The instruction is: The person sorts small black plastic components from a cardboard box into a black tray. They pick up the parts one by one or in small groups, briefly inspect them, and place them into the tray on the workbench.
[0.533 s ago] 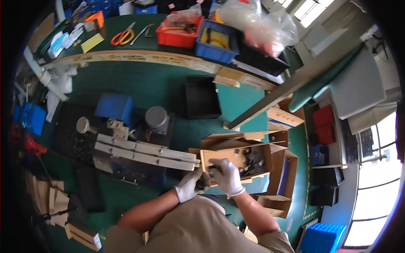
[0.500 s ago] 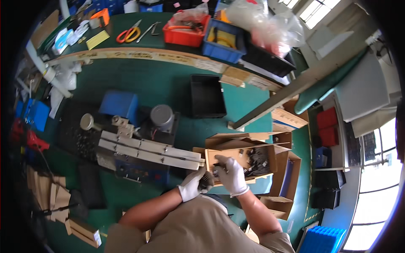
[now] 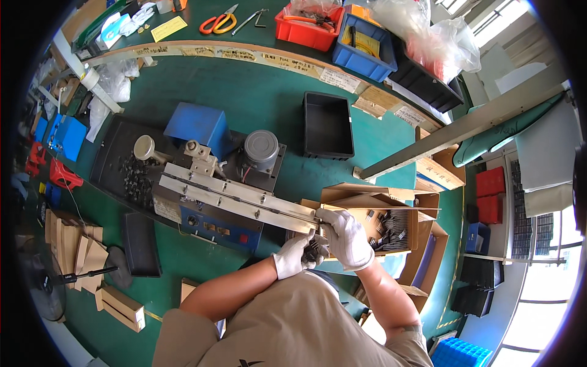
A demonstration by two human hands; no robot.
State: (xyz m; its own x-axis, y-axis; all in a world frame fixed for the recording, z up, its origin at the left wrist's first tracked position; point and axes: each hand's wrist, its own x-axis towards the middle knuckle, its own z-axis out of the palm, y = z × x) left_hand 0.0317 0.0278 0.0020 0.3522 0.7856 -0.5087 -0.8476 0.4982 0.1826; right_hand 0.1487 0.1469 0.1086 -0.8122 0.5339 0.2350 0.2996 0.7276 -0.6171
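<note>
My left hand, in a white glove, is closed around a bunch of small dark parts in front of my body. Just right of it my right hand, also gloved, has its fingers pinched at the right end of a long pale metal rail. What the pinch holds, if anything, is too small to make out. The rail slants across a bench machine with a blue control panel. Beside my right hand an open cardboard box holds many small dark parts.
A blue housing and a round grey motor stand behind the rail. Loose dark pieces lie at its left end. Farther back are a black tray and a shelf with scissors and bins. A slanting post rises at right.
My right hand has gone from over the cardboard box up and left to the rail's end. The left hand still holds its parts. The whole view has shifted.
</note>
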